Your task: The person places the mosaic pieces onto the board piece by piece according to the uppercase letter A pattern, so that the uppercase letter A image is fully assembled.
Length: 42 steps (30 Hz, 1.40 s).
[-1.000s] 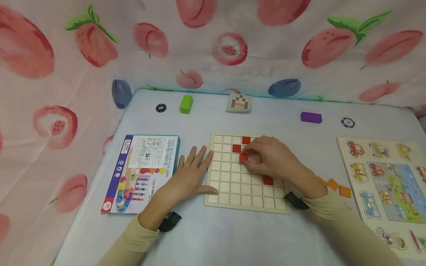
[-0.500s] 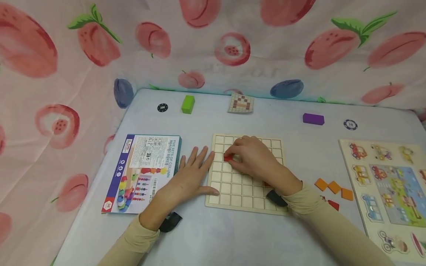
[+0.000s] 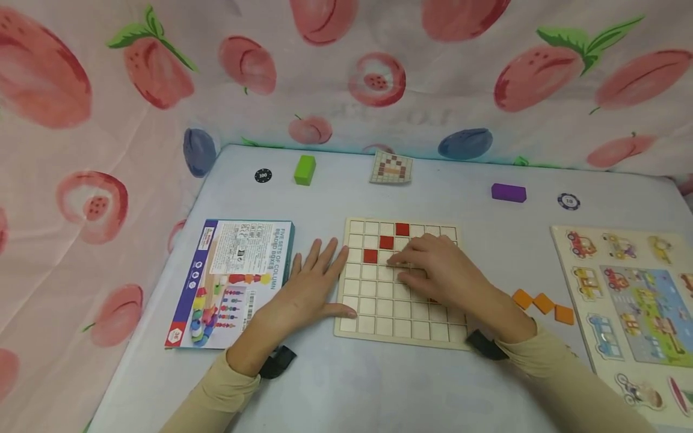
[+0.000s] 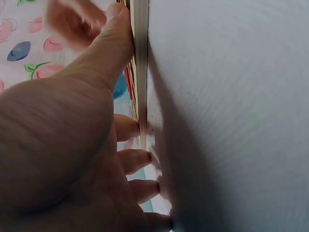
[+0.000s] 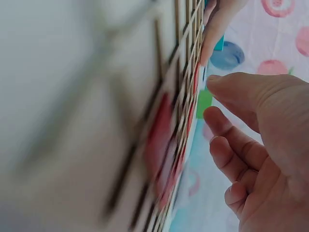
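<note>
Head view first: here's the right hand [image 3: 446,264] out over the wooden grid board [image 3: 376,307], thumb and forefinger parted, nothing pinched between them. The right wrist view backs that up, with a clear gap at the fingertips and the other fingers loosely bent. (Whether any tip touches the board, I can't tell.) Three red squares sit in the grid in a neat slant: the top one [image 3: 402,229] in the far row, the middle one [image 3: 387,242] a step nearer and leftward, the lowest one [image 3: 370,256] another step down, just left of the right fingertips. Another red square [image 5: 161,140] shows up close in the right wrist view!

Over to the left hand [image 3: 303,294]: fingers straight and fanned, gripping nothing, thumb lying over the board's left edge. It's between the board and a cardboard box [image 3: 233,282], its forefinger right by the rim. Three orange squares [image 3: 543,304] lie on the table beside the picture puzzle [image 3: 603,368], well right of the grid. Along the back, a green block [image 3: 305,170], a patterned card [image 3: 391,167] and a purple block [image 3: 508,193].
</note>
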### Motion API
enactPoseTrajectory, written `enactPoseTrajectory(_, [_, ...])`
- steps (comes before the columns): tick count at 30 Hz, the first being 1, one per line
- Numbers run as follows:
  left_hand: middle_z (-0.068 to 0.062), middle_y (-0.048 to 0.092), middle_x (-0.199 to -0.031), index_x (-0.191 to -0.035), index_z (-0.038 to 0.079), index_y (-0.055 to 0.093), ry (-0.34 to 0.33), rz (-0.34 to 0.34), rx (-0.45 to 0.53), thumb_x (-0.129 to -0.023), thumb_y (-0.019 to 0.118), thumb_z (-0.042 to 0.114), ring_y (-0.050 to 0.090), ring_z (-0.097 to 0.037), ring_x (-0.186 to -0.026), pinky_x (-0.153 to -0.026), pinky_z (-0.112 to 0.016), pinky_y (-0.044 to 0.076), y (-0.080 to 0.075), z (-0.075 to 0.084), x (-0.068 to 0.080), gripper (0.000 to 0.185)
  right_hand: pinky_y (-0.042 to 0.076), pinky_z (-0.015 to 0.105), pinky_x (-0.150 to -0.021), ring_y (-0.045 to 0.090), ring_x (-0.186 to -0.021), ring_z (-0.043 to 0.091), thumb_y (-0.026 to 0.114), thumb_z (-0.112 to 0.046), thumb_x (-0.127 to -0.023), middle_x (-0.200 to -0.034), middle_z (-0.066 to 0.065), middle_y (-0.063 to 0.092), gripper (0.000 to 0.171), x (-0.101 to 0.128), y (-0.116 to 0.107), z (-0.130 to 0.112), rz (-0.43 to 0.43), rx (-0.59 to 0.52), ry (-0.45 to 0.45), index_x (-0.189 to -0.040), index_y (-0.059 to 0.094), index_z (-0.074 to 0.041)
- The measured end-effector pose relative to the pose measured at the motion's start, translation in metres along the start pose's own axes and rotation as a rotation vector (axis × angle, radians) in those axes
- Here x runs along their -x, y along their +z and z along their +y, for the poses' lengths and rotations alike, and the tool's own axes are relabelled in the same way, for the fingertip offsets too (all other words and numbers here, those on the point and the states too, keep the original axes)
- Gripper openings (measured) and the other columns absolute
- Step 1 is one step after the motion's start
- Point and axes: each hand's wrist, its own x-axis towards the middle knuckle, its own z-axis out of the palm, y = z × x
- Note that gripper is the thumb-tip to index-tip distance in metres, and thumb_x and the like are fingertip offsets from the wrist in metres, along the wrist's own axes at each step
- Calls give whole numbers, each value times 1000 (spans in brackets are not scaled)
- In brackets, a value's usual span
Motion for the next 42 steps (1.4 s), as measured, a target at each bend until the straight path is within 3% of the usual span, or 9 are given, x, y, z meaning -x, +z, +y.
enactPoseTrajectory(9, [-19, 8, -181, -171, 8, 21, -5, 19, -5, -85, 82, 60, 0, -48, -167, -128, -77, 11, -1, 0, 3, 118, 44, 40, -85, 68, -105, 19, 90, -22, -84, -111, -6, 76, 33, 91, -13, 31, 138, 22, 150, -115, 80, -29])
enactPoseTrajectory(13, [-20, 8, -180, -171, 7, 21, -2, 27, -13, -86, 82, 60, 0, -48, -167, -127, -78, 12, -3, -1, 4, 117, 43, 43, -89, 66, -108, 22, 93, -31, -81, -116, -3, 75, 39, 122, -21, 41, 84, 60, 258, -118, 77, -32])
enactPoseTrajectory(18, [-20, 8, -180, -171, 7, 20, -7, 27, -25, -86, 81, 61, 0, -49, -167, -127, -78, 13, -4, -2, 4, 118, 50, 56, -94, 64, -113, 29, 94, -36, -79, -124, 4, 73, 47, 145, -29, 50, 2, 92, 332, -123, 76, -31])
enactPoseTrajectory(20, [-20, 8, -180, -171, 7, 19, -5, 24, -28, -87, 80, 62, 0, -49, -167, -127, -78, 13, -5, -2, 3, 118, 52, 58, -94, 65, -111, 29, 95, -35, -78, -123, 5, 74, 48, 151, -30, 52, -7, 109, 339, -122, 77, -29])
enactPoseTrajectory(26, [-21, 7, -180, -171, 6, 19, 12, 29, -27, -87, 80, 61, 0, -49, -167, -126, -79, 13, -4, -1, 2, 117, 52, 48, -82, 61, -91, 18, 97, -32, -74, -105, -3, 72, 45, 163, -32, 57, -26, 195, 333, -114, 79, -25])
enactPoseTrajectory(32, [-21, 8, -180, -171, 7, 20, 9, 23, -19, -86, 81, 61, 0, -49, -167, -127, -79, 13, -3, 0, 1, 118, 56, 50, -80, 64, -90, 19, 98, -29, -71, -100, -4, 73, 40, 166, -32, 60, 7, 205, 314, -107, 80, -26])
enactPoseTrajectory(38, [-21, 9, -180, -170, 6, 21, 12, 17, -17, -86, 81, 60, 1, -50, -167, -126, -79, 13, -2, 2, 1, 117, 55, 42, -77, 63, -89, 13, 96, -27, -73, -102, -8, 74, 40, 155, -30, 59, 118, 187, 212, -109, 80, -29])
enactPoseTrajectory(42, [-22, 9, -180, -170, 6, 22, 21, 19, -19, -87, 81, 59, 2, -50, -167, -126, -79, 13, 0, 3, 1, 116, 52, 42, -81, 65, -93, 14, 95, -25, -76, -105, -8, 75, 38, 136, -27, 51, 162, 144, 184, -111, 81, -27])
